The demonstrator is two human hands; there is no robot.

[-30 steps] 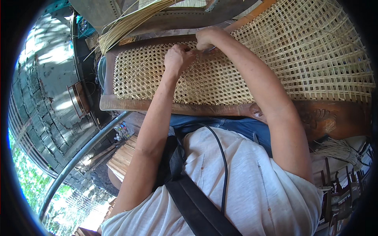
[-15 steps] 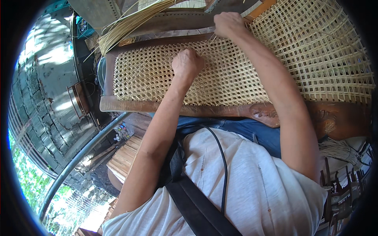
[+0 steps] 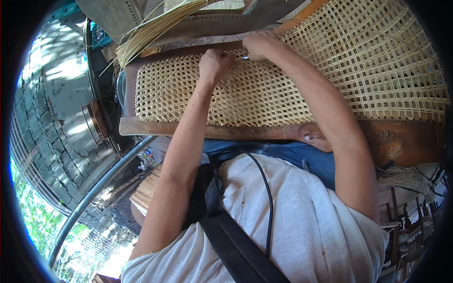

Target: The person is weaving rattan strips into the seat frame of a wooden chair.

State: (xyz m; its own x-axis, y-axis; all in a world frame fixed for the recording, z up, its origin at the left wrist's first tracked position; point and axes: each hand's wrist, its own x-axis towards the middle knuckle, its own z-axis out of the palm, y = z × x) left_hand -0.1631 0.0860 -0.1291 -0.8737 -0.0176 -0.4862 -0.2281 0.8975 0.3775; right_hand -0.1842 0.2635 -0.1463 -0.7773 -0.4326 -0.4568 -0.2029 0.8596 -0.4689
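A woven cane panel (image 3: 174, 89) in a carved wooden chair frame (image 3: 245, 133) lies across my lap. My left hand (image 3: 216, 65) is closed low over the weave near the far rail, its fingertips pinched together. What it pinches is too small to make out. Just right of it, my right hand (image 3: 261, 45) is closed around a small tool with a shiny metal tip (image 3: 244, 57), which points left toward my left fingers. Most of this tool is hidden in the fist.
A bundle of loose cane strands (image 3: 155, 30) lies at the far left, by another wooden frame (image 3: 207, 26) with a row of holes. A metal pipe (image 3: 96, 181) slants along my left side. Carved wood pieces (image 3: 410, 226) stand at the lower right.
My right hand has moved left and slightly nearer, close to my left hand, and the metal tip now shows. My left hand has shifted slightly farther away and left.
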